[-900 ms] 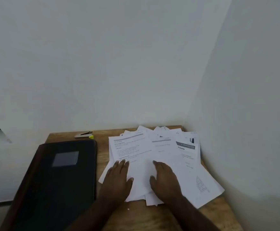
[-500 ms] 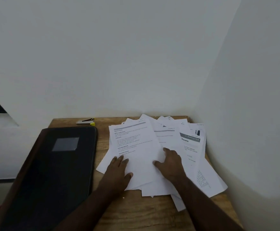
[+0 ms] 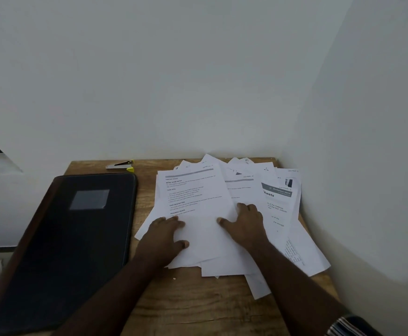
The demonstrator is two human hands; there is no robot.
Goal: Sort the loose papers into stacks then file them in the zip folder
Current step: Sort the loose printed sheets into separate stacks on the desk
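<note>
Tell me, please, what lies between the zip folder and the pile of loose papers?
Only a bare strip of wooden table, seen in the head view, separates the zip folder from the papers.

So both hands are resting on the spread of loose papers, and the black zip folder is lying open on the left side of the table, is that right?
Not quite. The head view shows the zip folder lying closed, its dark cover facing up, not open. The rest holds: it lies on the left side of the table, and the left hand and right hand both rest on the loose papers.
</note>
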